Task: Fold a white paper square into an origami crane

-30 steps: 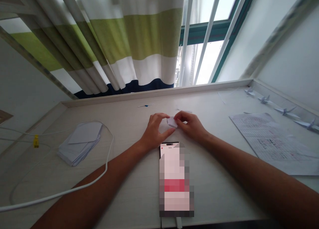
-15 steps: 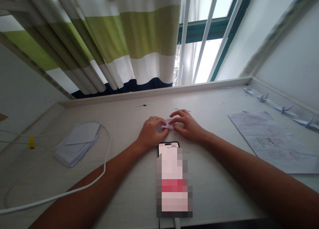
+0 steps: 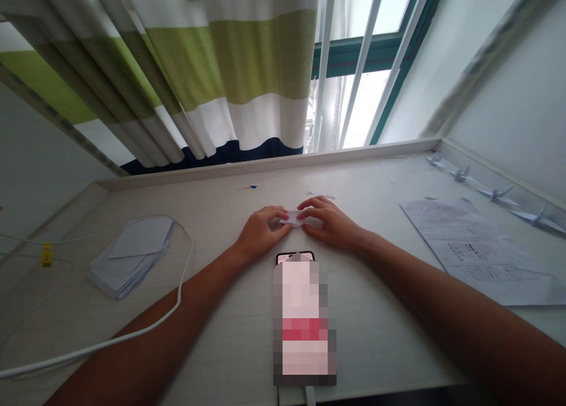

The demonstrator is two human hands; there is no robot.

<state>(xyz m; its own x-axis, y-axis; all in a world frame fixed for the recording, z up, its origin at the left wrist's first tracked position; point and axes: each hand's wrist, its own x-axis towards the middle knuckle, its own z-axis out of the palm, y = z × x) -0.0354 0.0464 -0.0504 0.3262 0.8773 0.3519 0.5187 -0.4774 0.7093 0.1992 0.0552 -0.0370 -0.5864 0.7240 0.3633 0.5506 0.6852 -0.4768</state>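
- White paper, a small folded piece (image 3: 292, 218), sits between the two hands in the middle of the desk (image 3: 367, 329), just beyond the phone.
- On my feed the left hand (image 3: 260, 232) has its fingers curled and its thumb at the near edge, gripping the left end of that piece.
- I see the right hand (image 3: 329, 222) with its fingertips on the right part of the same piece, thumb underneath the bent fingers, so both hands hold it at once.
- Nearer to me lies the smartphone (image 3: 279, 256), top end toward the hands; its screen is pixelated apart from a sliver at the top, and I can make out only a red band across pale pink, no readable words or brand.
- From its bottom end runs a white charging plug (image 3: 309, 395).
- To the right I have a handwritten sheet (image 3: 480, 241) with dark and red marks in rows, too small for me to read.
- Behind it, four paper cranes (image 3: 495, 195) stand in a row along the desk's raised edge.
- To the left is a stack of paper (image 3: 132, 258), partly ringed by a white cable (image 3: 188, 258); a yellow tag (image 3: 46, 254) nearby bears nothing I can read.
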